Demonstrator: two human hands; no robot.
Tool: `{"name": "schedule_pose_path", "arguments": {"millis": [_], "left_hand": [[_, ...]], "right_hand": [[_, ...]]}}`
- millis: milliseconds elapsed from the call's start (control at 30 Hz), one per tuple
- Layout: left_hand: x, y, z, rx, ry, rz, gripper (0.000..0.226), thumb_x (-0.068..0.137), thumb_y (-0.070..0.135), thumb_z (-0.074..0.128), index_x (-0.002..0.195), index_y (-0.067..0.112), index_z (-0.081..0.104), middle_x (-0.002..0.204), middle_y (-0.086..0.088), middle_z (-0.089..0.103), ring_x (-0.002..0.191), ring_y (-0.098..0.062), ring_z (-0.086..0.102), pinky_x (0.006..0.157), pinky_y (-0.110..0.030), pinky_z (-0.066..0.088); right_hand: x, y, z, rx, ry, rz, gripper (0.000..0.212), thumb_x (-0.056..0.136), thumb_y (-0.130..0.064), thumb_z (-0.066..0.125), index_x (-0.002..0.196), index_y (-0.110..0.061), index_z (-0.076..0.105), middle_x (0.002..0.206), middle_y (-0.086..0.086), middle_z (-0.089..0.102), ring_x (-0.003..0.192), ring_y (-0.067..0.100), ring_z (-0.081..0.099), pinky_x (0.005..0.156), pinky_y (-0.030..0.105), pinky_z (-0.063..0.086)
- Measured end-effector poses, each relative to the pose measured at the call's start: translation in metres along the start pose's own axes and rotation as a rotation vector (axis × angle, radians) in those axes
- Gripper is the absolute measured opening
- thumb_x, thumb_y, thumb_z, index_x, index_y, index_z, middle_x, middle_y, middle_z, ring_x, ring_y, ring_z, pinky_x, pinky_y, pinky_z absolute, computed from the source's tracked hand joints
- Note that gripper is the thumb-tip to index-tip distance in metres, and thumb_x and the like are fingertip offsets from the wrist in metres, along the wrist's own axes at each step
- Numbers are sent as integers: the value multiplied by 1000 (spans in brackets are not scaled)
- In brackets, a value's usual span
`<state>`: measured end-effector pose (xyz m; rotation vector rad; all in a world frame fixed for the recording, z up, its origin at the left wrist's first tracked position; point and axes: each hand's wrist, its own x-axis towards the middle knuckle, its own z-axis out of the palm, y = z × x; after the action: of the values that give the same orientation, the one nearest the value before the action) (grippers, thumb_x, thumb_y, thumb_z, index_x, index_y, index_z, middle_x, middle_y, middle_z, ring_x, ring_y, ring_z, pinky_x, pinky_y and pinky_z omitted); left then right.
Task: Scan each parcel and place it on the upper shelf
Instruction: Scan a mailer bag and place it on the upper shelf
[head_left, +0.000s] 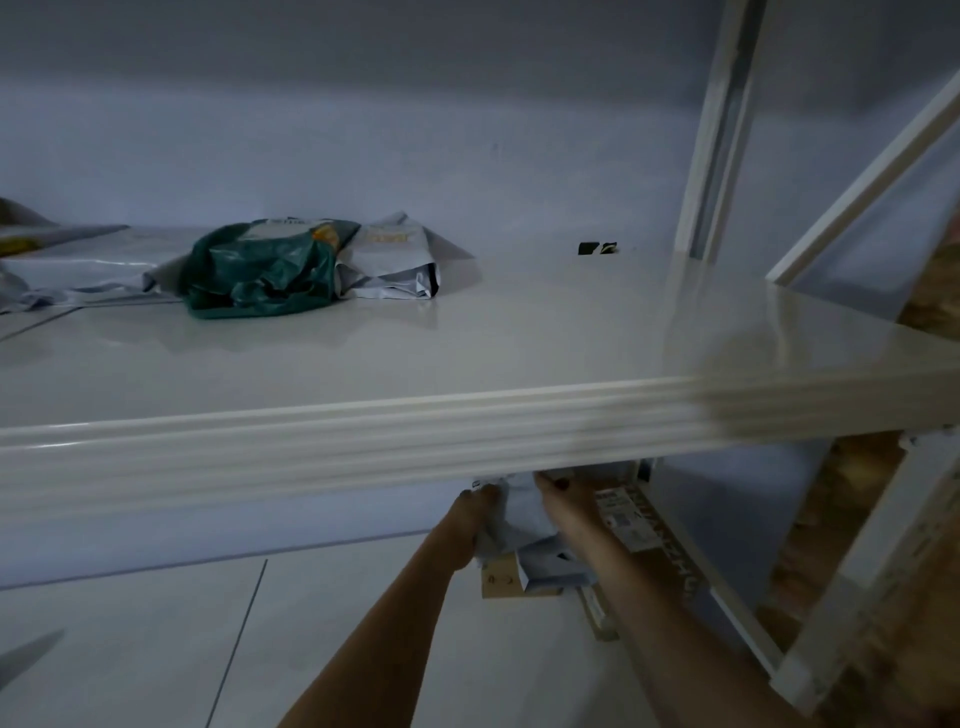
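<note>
Below the front rim of the upper shelf (467, 441), my left hand (475, 512) and my right hand (563, 504) both grip a pale grey plastic parcel (524, 514) on the lower level. The shelf rim hides my fingertips and the parcel's top. A brown cardboard box (644, 525) with a white label lies right of the parcel, and a smaller brown box (498, 577) lies under it. On the upper shelf rest a green bag parcel (260, 270) and a white bag parcel (395, 260), touching each other. No scanner is visible.
More grey bag parcels (62, 270) lie at the upper shelf's far left. A small dark object (597, 248) sits near the back wall. White shelf uprights (717, 130) and a diagonal brace (872, 176) stand at the right. Pale tiled floor (156, 649) lies below.
</note>
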<state>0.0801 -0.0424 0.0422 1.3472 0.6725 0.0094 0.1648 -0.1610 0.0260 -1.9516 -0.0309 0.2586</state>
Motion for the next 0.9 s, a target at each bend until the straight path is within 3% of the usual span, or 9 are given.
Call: {"name": "schedule_pose_path", "arguments": {"millis": [133,267,367,433,500,600,733,833,900], "left_hand": [[1,-5,-17,-88,-19,115,64,92,33,63,139,4,31,129,-20,49,110,-34,56,95,-48,51],[-4,-9,-50,-99,-60,150,89,78,46,76,139,-1,32,130,-23,54,117,-34,59,104,-50,46],[-14,-13,-71,-160,17,122,81,84,40,73,143,12,25,125,-18,57,111,-32,62,102,-49,48],[-23,-17,-85,-193,25,137,75,87,37,70,144,18,26,123,-17,60,108,-32,64,98,-47,51],[-36,-22,-100,-176,38,192,72,89,34,68,145,21,26,123,-17,62,107,-31,66,92,-44,55],[-62,-30,-130,-184,25,229,65,91,26,67,144,25,28,123,-13,63,106,-30,67,83,-38,58],[-99,-38,-173,-188,6,209,66,89,20,70,138,37,29,126,-14,63,108,-33,67,89,-45,57],[-126,-48,-204,-190,35,205,71,87,19,71,139,38,26,127,-16,61,111,-34,66,95,-49,54],[-146,-57,-225,-174,70,234,69,89,20,69,141,35,26,129,-15,60,112,-33,65,96,-48,53]], "right_hand": [[-2,4,6,165,-91,82,35,85,-44,73,105,-24,53,110,8,60,94,23,59,93,42,53],[-7,10,14,273,-277,199,17,89,-24,66,90,-7,69,89,10,67,87,26,64,84,35,52],[-19,17,28,416,-449,147,31,83,-15,64,108,1,72,100,21,73,100,40,68,89,48,54],[-32,13,42,426,-521,153,43,75,-18,65,114,-1,68,111,26,69,104,42,67,90,51,54],[-46,9,58,451,-599,166,54,64,-21,68,116,-7,67,110,21,72,98,37,71,79,43,58],[-65,10,82,516,-718,150,58,68,-24,71,126,-16,64,110,13,75,95,30,74,72,37,59],[-98,1,120,538,-820,90,60,81,-48,76,133,-23,58,119,9,73,108,29,71,94,47,55],[-131,-6,149,480,-844,69,56,80,-58,71,127,-27,63,109,2,77,100,21,74,85,38,57],[-156,-8,166,431,-880,63,64,73,-62,76,126,-28,65,116,4,75,108,25,71,95,42,54]]}}
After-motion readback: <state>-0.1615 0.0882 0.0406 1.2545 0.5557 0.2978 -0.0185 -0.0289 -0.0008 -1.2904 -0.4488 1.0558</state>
